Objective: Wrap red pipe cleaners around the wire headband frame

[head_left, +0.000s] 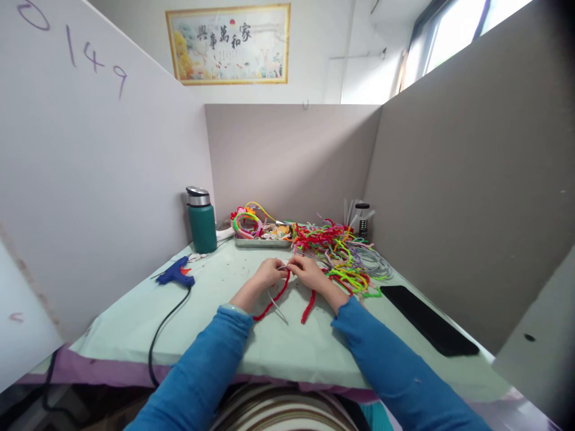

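Mid-table, over the pale cloth (215,293), our left hand (268,272) and right hand (308,272) meet, fingers pinched narrow at the upper end of a red fuzzy strand (281,293). A thin grey strand (278,307) trails beneath our left hand. We judge the red strand light, soft and bendable, hardly slippery, best gripped near its end. One red length (308,308) shows below our right hand; whether it joins the first, we cannot tell. Beyond lie one tangled pile (323,239) of coloured strands, too many to count, one metal tray (263,243) and one black-lidded jar (363,221); leftward, one blue glue gun (176,273) and one green bottle (203,228); rightward, one black slab (429,320).
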The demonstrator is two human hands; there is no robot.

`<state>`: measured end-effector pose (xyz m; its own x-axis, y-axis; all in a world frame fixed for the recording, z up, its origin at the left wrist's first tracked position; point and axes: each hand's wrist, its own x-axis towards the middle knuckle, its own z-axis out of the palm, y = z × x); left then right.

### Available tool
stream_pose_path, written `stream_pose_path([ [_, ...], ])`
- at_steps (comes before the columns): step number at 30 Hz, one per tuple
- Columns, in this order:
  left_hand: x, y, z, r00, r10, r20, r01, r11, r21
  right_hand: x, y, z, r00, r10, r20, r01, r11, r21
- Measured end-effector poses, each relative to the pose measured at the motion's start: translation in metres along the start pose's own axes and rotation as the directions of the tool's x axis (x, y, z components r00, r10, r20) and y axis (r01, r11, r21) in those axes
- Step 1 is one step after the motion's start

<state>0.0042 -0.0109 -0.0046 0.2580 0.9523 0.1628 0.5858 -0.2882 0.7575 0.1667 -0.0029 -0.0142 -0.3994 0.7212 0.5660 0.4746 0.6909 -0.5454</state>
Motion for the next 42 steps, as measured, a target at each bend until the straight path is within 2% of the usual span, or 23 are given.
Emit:
stream_pose_path([
  [5, 0.003, -0.005, 0.002, 0.975, 0.183, -0.124, -0.140, 0.944, 0.298, 0.000, 0.001, 0.001, 1.000, 0.011, 0.007, -0.011, 1.000, -0.007],
  [9, -0.001, -0.003, 0.001, 0.973, 0.190, -0.134, -0.126, 0.916, 0.382, 0.000, 0.000, 0.001, 1.000, 0.020, 0.015, -0.020, 1.000, -0.001],
  [15, -0.004, 0.002, 0.000, 0.955, 0.242, -0.171, -0.182, 0.934, 0.307, 0.002, 0.003, 0.000, 1.000, 0.023, -0.006, -0.023, 0.999, 0.047],
  [20, -0.004, 0.005, 0.000, 0.955, 0.217, -0.201, -0.169, 0.959, 0.230, 0.005, 0.010, 0.001, 0.999, 0.023, -0.023, -0.022, 0.998, 0.058],
  [28, -0.008, 0.009, -0.001, 0.956, 0.234, -0.180, -0.196, 0.959, 0.203, 0.005, 0.012, 0.000, 0.999, 0.043, -0.017, -0.042, 0.997, 0.067],
  [37, 0.000, 0.000, 0.002, 0.959, 0.245, -0.147, -0.220, 0.962, 0.163, 0.003, 0.012, -0.001, 0.999, 0.047, -0.005, -0.047, 0.997, 0.058],
  [42, 0.003, -0.002, 0.002, 0.964, 0.194, -0.184, -0.173, 0.977, 0.121, 0.003, 0.012, 0.000, 0.999, 0.049, -0.001, -0.049, 0.998, 0.042],
])
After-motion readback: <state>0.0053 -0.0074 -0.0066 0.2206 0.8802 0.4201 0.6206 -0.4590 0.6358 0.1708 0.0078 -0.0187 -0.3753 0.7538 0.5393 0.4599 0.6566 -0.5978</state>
